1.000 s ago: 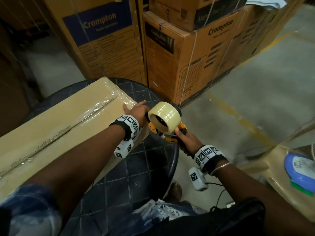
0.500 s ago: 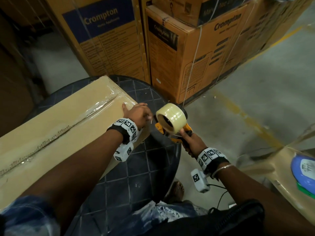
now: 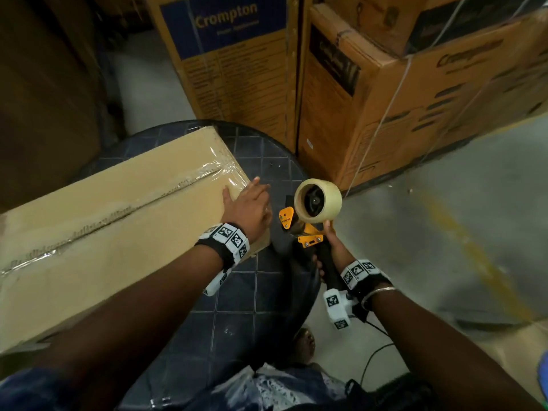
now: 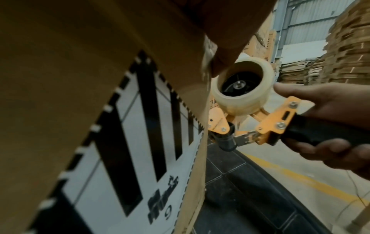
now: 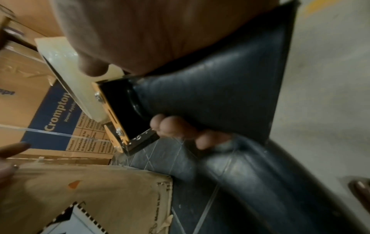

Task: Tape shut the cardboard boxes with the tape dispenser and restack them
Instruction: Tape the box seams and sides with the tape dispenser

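A long cardboard box (image 3: 103, 232) lies on a round dark table (image 3: 252, 307), clear tape running along its top seam and over its right end. My left hand (image 3: 249, 203) rests with straight fingers on that taped end corner. My right hand (image 3: 329, 259) grips the black handle of the yellow tape dispenser (image 3: 308, 232), holding it just right of the box, off its surface. The tape roll (image 3: 318, 200) faces up. In the left wrist view the dispenser (image 4: 270, 123) hangs beside the box's printed side (image 4: 140, 142). In the right wrist view my fingers (image 5: 176, 126) curl around the handle.
Tall printed cartons (image 3: 237, 69) and strapped cartons (image 3: 415, 99) stand stacked right behind the table. Concrete floor (image 3: 444, 218) with a yellow line lies to the right. A foot (image 3: 302, 342) and a black cable (image 3: 373, 360) are under the table's near edge.
The dispenser has drawn away to the right of the box end and tipped more upright. My left hand has flattened onto the taped corner. My head has moved in over the table.
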`<act>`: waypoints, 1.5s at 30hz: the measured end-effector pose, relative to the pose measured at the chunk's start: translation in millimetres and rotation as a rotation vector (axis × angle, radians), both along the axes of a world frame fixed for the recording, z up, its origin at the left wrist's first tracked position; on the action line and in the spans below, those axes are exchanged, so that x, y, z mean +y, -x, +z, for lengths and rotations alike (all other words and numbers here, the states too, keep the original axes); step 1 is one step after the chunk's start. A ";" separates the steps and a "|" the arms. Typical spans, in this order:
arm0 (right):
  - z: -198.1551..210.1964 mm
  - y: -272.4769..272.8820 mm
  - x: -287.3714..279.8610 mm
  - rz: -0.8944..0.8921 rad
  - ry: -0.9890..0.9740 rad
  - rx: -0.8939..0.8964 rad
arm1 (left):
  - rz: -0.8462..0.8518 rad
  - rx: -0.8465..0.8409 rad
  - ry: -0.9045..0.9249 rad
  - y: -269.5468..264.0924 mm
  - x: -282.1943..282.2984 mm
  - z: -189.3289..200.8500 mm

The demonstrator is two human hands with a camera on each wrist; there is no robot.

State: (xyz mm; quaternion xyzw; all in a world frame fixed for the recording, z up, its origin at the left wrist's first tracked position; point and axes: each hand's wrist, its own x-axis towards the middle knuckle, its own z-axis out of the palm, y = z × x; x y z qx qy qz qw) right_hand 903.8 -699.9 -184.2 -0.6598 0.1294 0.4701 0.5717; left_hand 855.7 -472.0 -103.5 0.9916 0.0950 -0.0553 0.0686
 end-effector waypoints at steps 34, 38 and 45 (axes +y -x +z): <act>-83.1 -68.8 100.7 0.020 0.040 0.153 | 0.100 0.144 0.046 0.2 7.3 3.8; -71.4 -77.8 98.0 0.263 0.470 -0.199 | 0.197 0.140 0.017 7.9 8.9 3.1; -33.6 -79.7 86.1 0.444 0.676 -0.780 | 0.188 0.106 0.037 18.3 15.2 1.4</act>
